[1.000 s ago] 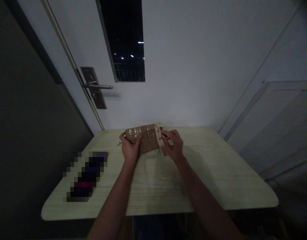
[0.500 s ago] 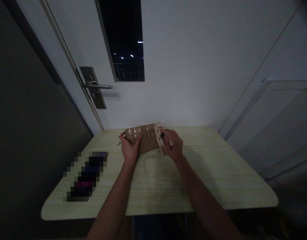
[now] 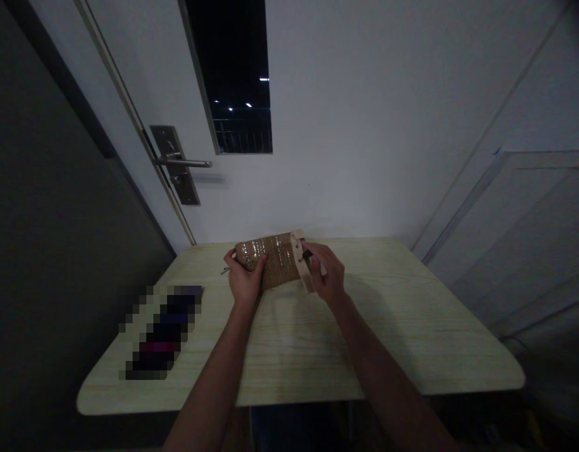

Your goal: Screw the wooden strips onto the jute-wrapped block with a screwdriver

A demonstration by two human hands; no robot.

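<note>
My left hand [image 3: 243, 279] grips the left part of a brown ridged, box-like piece [image 3: 276, 262], its thumb lying across the front. Shiny bands and small dark holes mark that face. A pale strip with holes [image 3: 297, 252] runs down the right end. There my right hand [image 3: 330, 275] is closed in a pinch on a small black piece [image 3: 307, 254], whose kind I cannot make out. A thin metal bit [image 3: 225, 270] sticks out by the left fingers. The brown piece is held tilted, just over the table or touching it; I cannot tell which.
The pale wood-grain table [image 3: 299, 370] has rounded front corners. A dark, pixelated item [image 3: 164, 333] lies on its left side. Behind stands a white door [image 3: 365, 125] with a metal handle [image 3: 186, 163] and a narrow dark window [image 3: 233, 75].
</note>
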